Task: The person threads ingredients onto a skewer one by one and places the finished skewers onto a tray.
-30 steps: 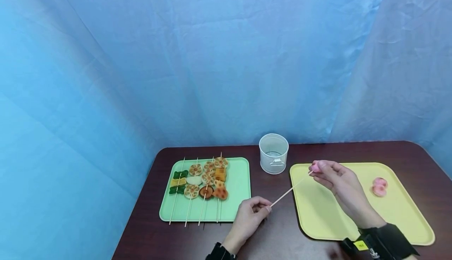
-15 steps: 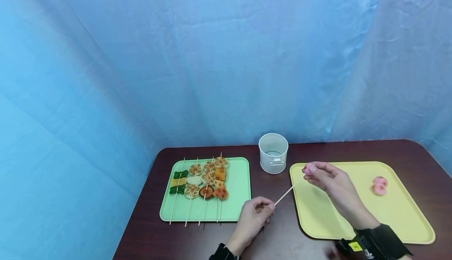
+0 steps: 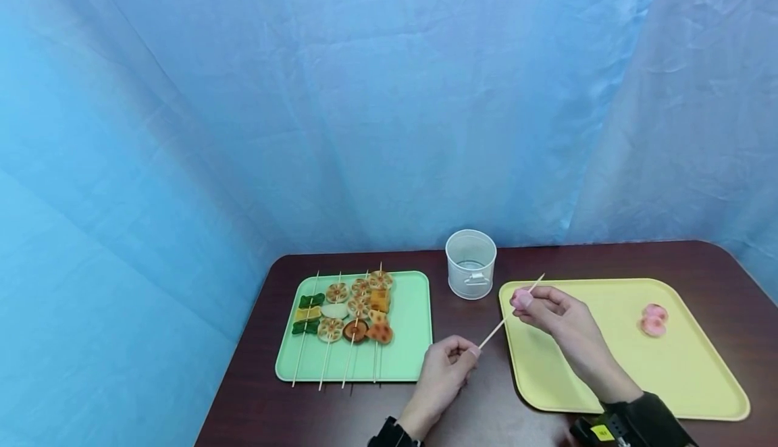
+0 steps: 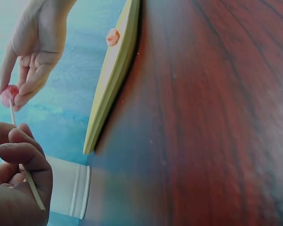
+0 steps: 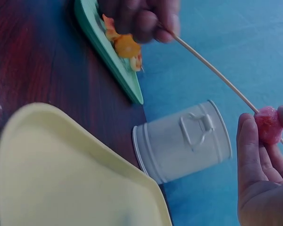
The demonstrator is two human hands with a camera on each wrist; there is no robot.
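My left hand (image 3: 440, 376) grips a thin wooden skewer (image 3: 495, 331) near its lower end. The skewer slants up to the right, above the gap between the trays. My right hand (image 3: 568, 329) pinches a glossy pink ball (image 3: 521, 299) between thumb and fingers. The skewer runs right through this ball (image 5: 269, 125), and its tip sticks out beyond, past the fingers. In the left wrist view the skewer's butt end shows below the curled fingers (image 4: 26, 155). On the yellow tray (image 3: 583, 383) lie two more pink balls (image 3: 654, 321), touching each other.
A green tray (image 3: 407, 325) on the left bears several filled skewers (image 3: 358, 308) with lotus-root slices and other food pieces. Behind the gap between the trays stands a small white bucket (image 3: 471, 273). Blue cloth (image 3: 389, 109) hangs behind the dark table (image 3: 243, 393).
The right hand has slid the pink ball down the skewer, leftward, so the tip now sticks out past it. The left hand has shifted slightly right with the skewer.
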